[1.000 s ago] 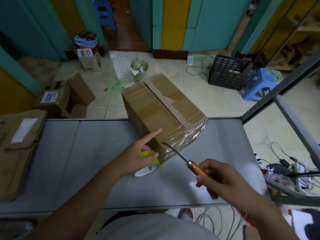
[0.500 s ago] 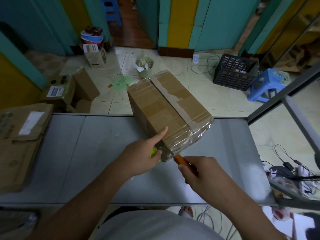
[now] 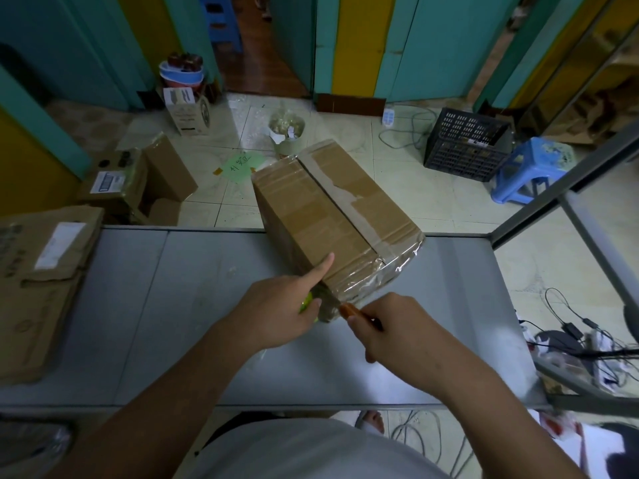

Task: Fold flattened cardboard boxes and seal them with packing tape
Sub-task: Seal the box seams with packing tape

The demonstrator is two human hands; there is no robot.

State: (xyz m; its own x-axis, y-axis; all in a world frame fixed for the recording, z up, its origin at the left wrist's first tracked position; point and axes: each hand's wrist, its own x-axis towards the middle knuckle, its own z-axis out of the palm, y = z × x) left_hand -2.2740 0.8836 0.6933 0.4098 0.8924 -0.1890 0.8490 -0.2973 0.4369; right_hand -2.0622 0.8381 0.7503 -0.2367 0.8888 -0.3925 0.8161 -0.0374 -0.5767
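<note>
A folded cardboard box (image 3: 332, 216) stands on the grey table (image 3: 145, 305), its top seam and near end covered with clear tape. My left hand (image 3: 280, 309) grips a tape roll with a yellow-green core (image 3: 306, 303) at the box's near corner, index finger stretched up against the box side. My right hand (image 3: 390, 326) grips a knife by its orange handle (image 3: 349, 312). The blade points left into the tape between roll and box and is mostly hidden.
A stack of flattened cardboard boxes (image 3: 38, 281) lies on the table's left end. On the floor beyond are open cartons (image 3: 138, 181), a black crate (image 3: 466, 143), a blue stool (image 3: 529, 171) and a small bin (image 3: 288, 133). Cables and a metal frame (image 3: 587, 236) lie right.
My right hand brought the knife left and forward from open air to the tape at the box's near corner. My left hand lifted the roll closer against the box.
</note>
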